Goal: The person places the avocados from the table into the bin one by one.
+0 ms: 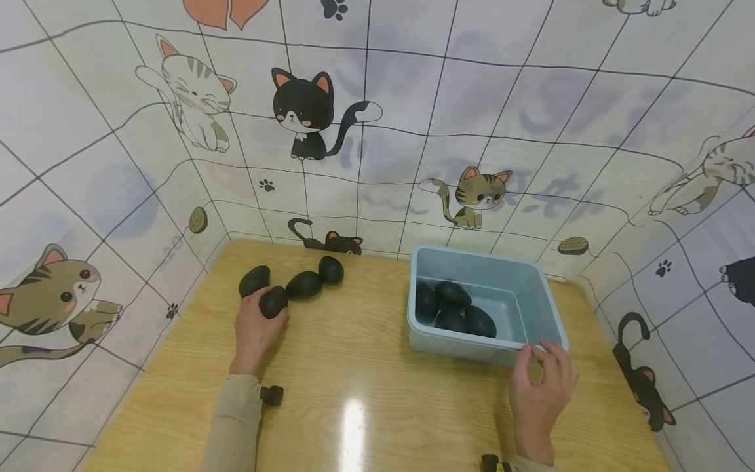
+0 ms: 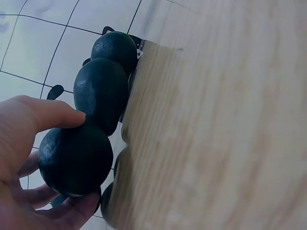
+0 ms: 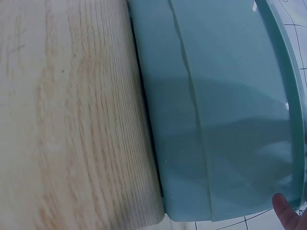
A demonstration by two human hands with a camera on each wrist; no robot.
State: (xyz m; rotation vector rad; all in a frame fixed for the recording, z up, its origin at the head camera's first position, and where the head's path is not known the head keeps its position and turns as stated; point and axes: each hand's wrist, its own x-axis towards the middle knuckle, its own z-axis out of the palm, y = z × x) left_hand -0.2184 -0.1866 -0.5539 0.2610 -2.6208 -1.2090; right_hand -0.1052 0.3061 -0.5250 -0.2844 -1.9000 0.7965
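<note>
My left hand (image 1: 259, 328) grips a dark avocado (image 1: 273, 302), thumb on one side and fingers curled round the other. Just beyond it on the table are three more avocados: one (image 1: 255, 281) right behind the hand, a second (image 1: 304, 284) beside it and a third (image 1: 331, 270) further right. In the left wrist view the held avocado (image 2: 76, 160) overlaps the others. At the front right of a light blue plastic bin (image 1: 460, 346), my right hand (image 1: 542, 387) pinches the rim between thumb and fingers. Several avocados (image 1: 453, 294) lie in the bin's left part.
The wooden table (image 1: 354, 367) has a bright light reflection near its front. Cat-printed, grid-lined sheeting (image 1: 401, 144) rises behind the table and on both sides. The bin stands close to the back edge, on the right.
</note>
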